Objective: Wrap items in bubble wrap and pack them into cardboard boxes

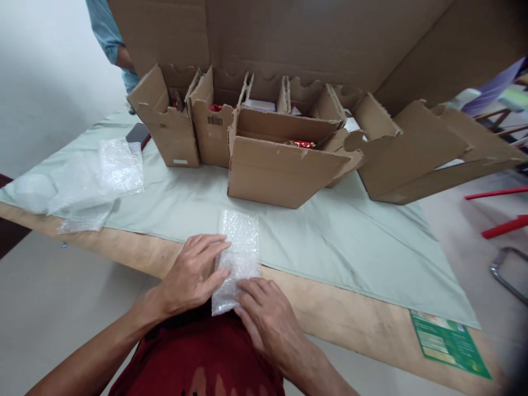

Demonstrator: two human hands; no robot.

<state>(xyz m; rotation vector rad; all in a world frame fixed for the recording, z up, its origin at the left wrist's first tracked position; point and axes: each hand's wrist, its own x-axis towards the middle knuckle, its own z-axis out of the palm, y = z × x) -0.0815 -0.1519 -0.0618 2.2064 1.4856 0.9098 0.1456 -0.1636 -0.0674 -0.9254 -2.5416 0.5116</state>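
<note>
A flat, folded piece of bubble wrap (241, 236) lies at the table's front edge, its near end hanging past the edge towards my body. My left hand (193, 272) rests along its left side, fingers stretched out and thumb apart, with the tips touching the plastic. At the near right corner my right hand (264, 308) has its fingers bent over the wrap and seems to grip it; part of its hold is hidden. Whether anything lies inside the wrap cannot be made out.
Behind stand several open cardboard boxes, including a front box (284, 173) with a red packet (303, 144). More bubble wrap (121, 168) and a dark phone-like object (138, 133) lie left. A green leaflet (449, 344) sits front right. Another person's sleeve (104, 27) shows at back left.
</note>
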